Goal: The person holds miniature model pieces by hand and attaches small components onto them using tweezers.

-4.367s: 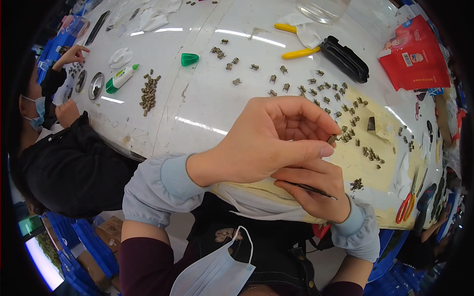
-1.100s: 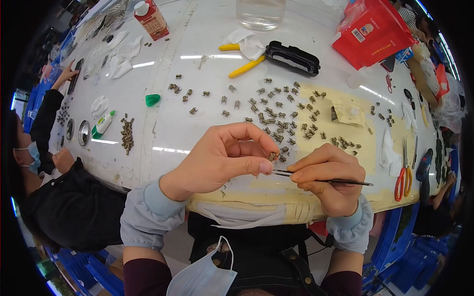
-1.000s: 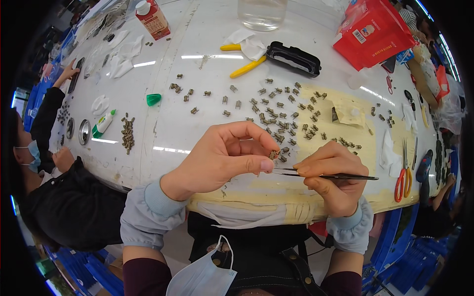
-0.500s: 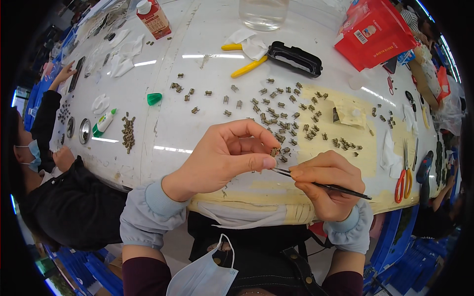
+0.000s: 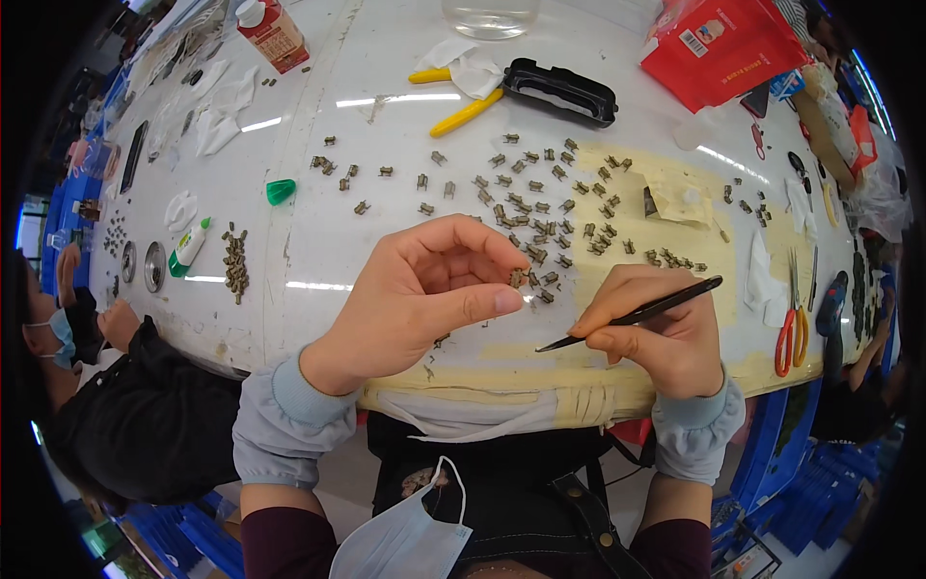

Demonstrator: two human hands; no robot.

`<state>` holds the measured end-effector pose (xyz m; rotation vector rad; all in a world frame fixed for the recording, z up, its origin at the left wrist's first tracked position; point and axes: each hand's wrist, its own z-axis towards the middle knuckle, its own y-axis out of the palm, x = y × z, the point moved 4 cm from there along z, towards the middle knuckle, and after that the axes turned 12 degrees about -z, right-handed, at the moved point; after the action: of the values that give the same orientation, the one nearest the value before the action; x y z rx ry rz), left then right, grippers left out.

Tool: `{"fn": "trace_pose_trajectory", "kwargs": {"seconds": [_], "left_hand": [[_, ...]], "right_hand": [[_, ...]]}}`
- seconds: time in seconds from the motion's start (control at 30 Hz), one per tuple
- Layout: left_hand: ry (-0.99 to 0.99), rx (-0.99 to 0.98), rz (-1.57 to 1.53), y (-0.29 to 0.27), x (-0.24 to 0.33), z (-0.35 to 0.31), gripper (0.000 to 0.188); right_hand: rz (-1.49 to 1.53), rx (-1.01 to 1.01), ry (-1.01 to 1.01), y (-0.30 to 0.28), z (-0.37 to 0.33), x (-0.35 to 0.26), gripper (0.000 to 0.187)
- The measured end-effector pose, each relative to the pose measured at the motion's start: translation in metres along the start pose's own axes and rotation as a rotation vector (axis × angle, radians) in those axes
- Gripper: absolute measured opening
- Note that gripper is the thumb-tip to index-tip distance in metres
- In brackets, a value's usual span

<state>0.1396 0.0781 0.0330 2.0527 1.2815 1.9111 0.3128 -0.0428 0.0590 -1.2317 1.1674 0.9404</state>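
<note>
My left hand (image 5: 415,304) is raised over the near part of the table, its thumb and fingertips closed around a small bronze-coloured metal piece (image 5: 517,279). The fingers partly cover that piece. My right hand (image 5: 661,343) grips black tweezers (image 5: 675,299) like a pen, their tip pointing left and down, apart from the piece. Beyond my hands, many similar small metal pieces (image 5: 540,228) lie scattered over the white tabletop and yellowish tape.
A white-and-green glue bottle (image 5: 189,249) and a heap of small brownish pieces (image 5: 234,266) lie left. Farther back are a black case (image 5: 559,94), yellow-handled tool (image 5: 467,112) and red bag (image 5: 723,50). Scissors (image 5: 793,333) lie right. A masked person (image 5: 145,405) sits at left.
The tweezers have drawn away from the piece in my left hand, and their tip has dropped lower. My right hand has turned. The view has shifted slightly.
</note>
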Motion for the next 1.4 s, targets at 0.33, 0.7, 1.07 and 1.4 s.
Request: {"fn": "trace_pose_trajectory", "kwargs": {"seconds": [0.33,0.7,1.07,1.4], "left_hand": [[0.034,-0.003,0.024,0.003,0.002,-0.003,0.023],[0.025,-0.01,0.03,0.003,0.002,-0.004,0.024],[0.026,-0.006,0.032,0.004,0.003,-0.004,0.024],[0.029,-0.001,0.024,0.005,0.003,-0.004,0.024]], "right_hand": [[-0.175,-0.215,0.218,0.008,0.002,0.019,0.008],[-0.193,-0.213,0.227,0.01,0.003,0.02,0.009],[-0.159,-0.206,0.235,0.009,0.003,0.022,0.009],[-0.117,-0.183,0.279,0.008,0.001,0.024,0.008]]}}
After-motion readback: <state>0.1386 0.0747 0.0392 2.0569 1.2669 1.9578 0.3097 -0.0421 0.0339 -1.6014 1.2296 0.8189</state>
